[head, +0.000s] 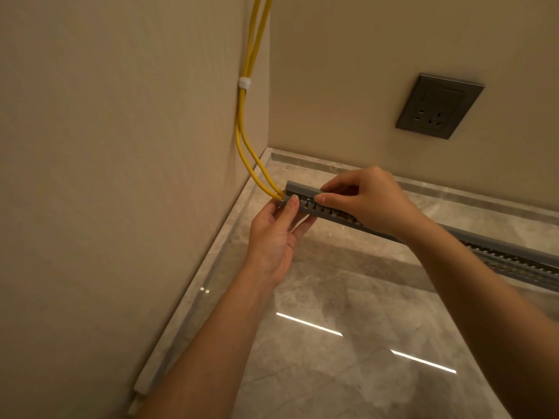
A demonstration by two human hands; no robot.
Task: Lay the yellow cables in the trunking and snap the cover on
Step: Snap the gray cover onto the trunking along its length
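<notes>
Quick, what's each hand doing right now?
Left hand: gripping the trunking end, by the yellow cables.
Right hand: pinching the trunking's top edge.

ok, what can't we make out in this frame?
Head view only.
Yellow cables inside the trunking: hidden by the cover and right hand.
Trunking's far end: cut off by the right edge.
Cables' upper run: cut off by the top edge.
Fingertips of the left hand: partly behind the trunking.

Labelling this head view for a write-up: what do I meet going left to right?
The yellow cables → left hand gripping the trunking end → right hand pinching the trunking → wall socket.
</notes>
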